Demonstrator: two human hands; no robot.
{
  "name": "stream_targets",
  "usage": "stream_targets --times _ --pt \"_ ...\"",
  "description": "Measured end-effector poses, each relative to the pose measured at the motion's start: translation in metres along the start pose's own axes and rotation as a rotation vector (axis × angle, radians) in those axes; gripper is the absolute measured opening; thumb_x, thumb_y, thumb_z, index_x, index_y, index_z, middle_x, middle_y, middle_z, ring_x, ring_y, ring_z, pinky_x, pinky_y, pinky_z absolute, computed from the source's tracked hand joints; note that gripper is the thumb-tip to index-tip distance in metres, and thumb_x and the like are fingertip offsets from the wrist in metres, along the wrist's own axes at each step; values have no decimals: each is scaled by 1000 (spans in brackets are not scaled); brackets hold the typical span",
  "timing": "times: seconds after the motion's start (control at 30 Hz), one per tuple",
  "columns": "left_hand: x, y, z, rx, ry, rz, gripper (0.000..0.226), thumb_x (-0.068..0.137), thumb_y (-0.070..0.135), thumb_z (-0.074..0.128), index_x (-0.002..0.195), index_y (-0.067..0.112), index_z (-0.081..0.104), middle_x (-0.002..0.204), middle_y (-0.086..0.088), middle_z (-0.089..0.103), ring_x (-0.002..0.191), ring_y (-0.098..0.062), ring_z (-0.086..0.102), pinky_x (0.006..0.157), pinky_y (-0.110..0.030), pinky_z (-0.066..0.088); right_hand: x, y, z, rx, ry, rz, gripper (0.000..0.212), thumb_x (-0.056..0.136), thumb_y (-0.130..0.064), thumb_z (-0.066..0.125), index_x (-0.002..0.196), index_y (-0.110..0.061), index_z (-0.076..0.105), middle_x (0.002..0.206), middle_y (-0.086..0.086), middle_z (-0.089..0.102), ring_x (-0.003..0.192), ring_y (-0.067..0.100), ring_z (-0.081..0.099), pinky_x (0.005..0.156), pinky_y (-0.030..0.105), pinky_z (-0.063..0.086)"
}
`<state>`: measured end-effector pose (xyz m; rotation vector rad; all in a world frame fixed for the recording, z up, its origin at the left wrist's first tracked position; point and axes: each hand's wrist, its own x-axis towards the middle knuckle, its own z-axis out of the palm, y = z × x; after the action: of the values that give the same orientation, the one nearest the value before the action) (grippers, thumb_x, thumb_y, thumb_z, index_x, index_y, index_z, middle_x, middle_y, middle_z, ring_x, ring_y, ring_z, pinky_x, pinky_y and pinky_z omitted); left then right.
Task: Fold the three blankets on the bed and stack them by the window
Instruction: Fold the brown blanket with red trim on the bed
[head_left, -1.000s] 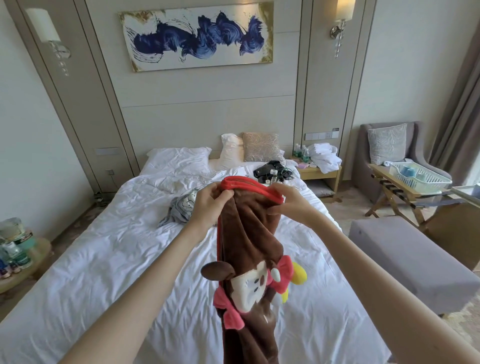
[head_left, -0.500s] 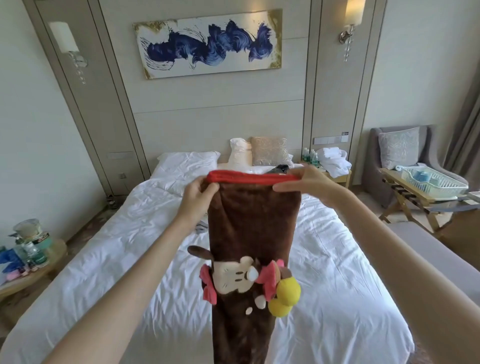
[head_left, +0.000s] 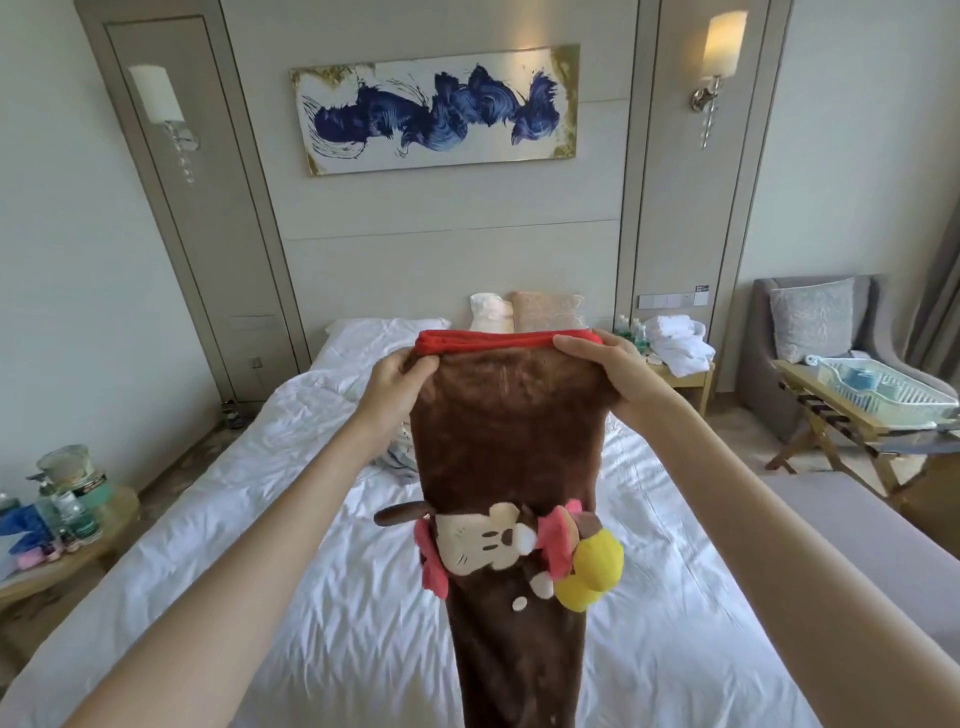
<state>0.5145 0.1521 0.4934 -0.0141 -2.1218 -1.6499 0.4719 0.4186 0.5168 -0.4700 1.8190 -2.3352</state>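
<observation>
**One blanket in hand, nothing stacked yet**

The brown blanket (head_left: 509, 441) hangs in the centre of the frame, held up over the bed (head_left: 208, 571). Its red-trimmed top edge is stretched level between the two hands. The left hand (head_left: 400, 379) has its fingers curled round the top left corner, thumb in front. The right hand (head_left: 608, 369) pinches the top right corner.

The blanket falls as a narrow strip, seemingly doubled lengthwise, with a plush cartoon face at mid-height. I judge the folding of this one only half done: it wants folding across, then carrying off.

A pale patterned blanket (head_left: 397, 460) peeks out just left of the brown one, crumpled on the bed. A third I cannot find, and no folded stack shows anywhere.

The window is out of frame; a curtain (head_left: 943, 312) at the right edge hints where it lies. Toward it stand a grey bench (head_left: 872, 545) at lower right and a luggage rack (head_left: 802, 376) bearing a basket (head_left: 883, 395), which the walk must skirt.
</observation>
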Motion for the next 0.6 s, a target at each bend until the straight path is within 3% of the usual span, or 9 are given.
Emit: stream_targets --times 0.07,0.2,0.3,0.47,0.6 --pt "18 14 4 -74 -4 2 18 91 27 59 91 13 70 71 -2 63 67 -15 59 66 -30 46 15 -16 -1 52 -31 -20 28 77 -18 76 104 -9 71 90 8 75 80 20 72 65 24 57" --pt "70 33 15 -140 -5 46 16 92 25 61 87 11 68 83 -14 63 78 -25 59 77 -37 48 56 -43 -9 76 -47 -67 35 78 -21 76 109 -7 70 93 10 74 82 21 72 68 26 57" --pt "116 30 33 -127 11 49 15 91 24 62 79 18 69 63 4 63 61 -11 59 61 -25 47 100 -46 -24 92 3 -89 41 77 -19 77 113 -5 67 93 10 73 81 21 71 69 27 58" --pt "206 -6 78 -100 -18 -6 16 93 22 60 79 17 66 57 8 58 59 -12 53 58 -24 40 199 -25 -64 100 121 -77 20 75 -15 80 85 -11 64 74 5 72 67 15 69 58 22 55" --pt "304 -17 123 -116 -18 -31 10 97 18 57 99 13 65 76 2 64 72 -14 60 71 -27 50 300 -28 -95 62 188 -121 24 74 -17 82 78 -14 59 67 1 69 56 9 66 51 20 53"
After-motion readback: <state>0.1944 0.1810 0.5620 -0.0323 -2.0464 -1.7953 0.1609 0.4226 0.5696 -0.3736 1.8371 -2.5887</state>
